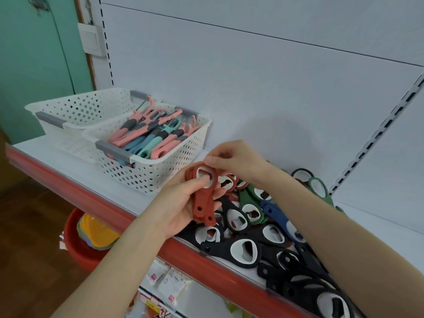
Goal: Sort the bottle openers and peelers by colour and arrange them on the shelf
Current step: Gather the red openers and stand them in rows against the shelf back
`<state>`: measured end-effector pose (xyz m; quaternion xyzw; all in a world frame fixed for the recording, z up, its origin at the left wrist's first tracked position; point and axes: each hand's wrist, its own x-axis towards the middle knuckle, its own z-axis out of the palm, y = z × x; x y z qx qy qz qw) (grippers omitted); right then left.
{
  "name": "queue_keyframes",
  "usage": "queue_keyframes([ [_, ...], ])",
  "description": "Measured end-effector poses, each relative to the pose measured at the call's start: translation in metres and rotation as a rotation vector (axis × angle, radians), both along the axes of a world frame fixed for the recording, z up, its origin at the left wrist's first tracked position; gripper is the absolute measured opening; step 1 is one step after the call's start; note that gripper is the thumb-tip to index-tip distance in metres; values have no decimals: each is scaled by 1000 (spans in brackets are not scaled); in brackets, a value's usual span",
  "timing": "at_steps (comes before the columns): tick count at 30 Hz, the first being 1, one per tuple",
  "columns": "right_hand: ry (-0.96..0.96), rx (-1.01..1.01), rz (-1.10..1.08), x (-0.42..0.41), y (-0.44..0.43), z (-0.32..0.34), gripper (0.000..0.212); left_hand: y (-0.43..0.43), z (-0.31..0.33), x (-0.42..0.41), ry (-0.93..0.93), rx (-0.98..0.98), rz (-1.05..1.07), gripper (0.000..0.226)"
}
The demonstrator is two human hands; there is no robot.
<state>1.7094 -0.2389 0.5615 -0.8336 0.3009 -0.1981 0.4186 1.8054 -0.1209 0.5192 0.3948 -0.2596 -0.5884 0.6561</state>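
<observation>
Most of the job is not done yet. The left hand (179,203) has its fingers curled round a small stack of red bottle openers (202,203), with the thumb on the round end of the top one. The right hand (231,159) pinches that same round end with bent fingertips. It looks like it is lining the top one up on the stack. So I think red is the colour being picked out now.

On the right, near the front of the shelf (128,198), lies a big mixed pile. Black bottle openers (218,249) are the most and lie nearest. Green bottle openers (246,196) and blue bottle openers (274,213) lie a bit farther back. A few loose red ones (235,178) sit just behind the held stack. None of these are in tidy groups.

On the left, farther back, two white baskets stand side by side. The right basket (160,166) holds the peelers (146,134) — pink, teal and blue all jumbled together, so not sorted. The left basket (75,106) looks empty, though I can't see all of its floor.

Left to do: get the last red ones, group black, green and blue, sort the peelers, and set it all out neatly on the shelf.
</observation>
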Motion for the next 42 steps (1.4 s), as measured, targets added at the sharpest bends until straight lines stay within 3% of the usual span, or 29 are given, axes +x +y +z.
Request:
queue_keyframes([
  [2, 114, -213, -87, 3, -10, -11, 12, 5, -2, 4, 19, 30, 64, 28],
  [4, 387, -395, -164, 0, -19, -21, 23, 9, -5, 11, 4, 31, 110, 30],
  [7, 613, -488, -161, -2, -22, -35, 36, 13, -6, 15, 0, 20, 127, 31],
  [11, 474, -379, -211, -4, -23, -29, 37, 14, -6, 15, 29, 33, 108, 20],
  [16, 120, -226, -242, -20, -23, -8, 14, 8, -6, 15, 112, 96, 78, 20],
  [22, 39, -192, -147, -33, -17, 19, 8, 2, -8, 11, 151, 118, 34, 36],
  [26, 113, 32, 186, -32, 1, 34, 14, 2, -6, 8, 158, 93, -113, 56],
  [29, 132, 9, 276, -18, 11, 24, 15, 5, -4, 3, 133, 77, -227, 51],
  [31, 81, -40, 211, -12, 7, 15, 15, 8, -4, 3, 155, 60, -236, 35],
  [33, 116, -154, 53, -14, -3, 6, 5, 9, -5, 6, 141, 60, -172, 37],
  [35, 416, -372, -75, -20, -15, -6, 19, 10, -8, 11, 143, 50, -98, 48],
  [37, 707, -466, -115, -28, -24, -21, 36, 11, -10, 15, 158, 26, -50, 56],
  [39, 711, -437, -159, -32, -30, -30, 42, 11, -9, 15, 147, 7, -43, 61],
  [42, 600, -379, -189, -35, -37, -33, 28, 12, -10, 15, 169, 2, -46, 57],
])
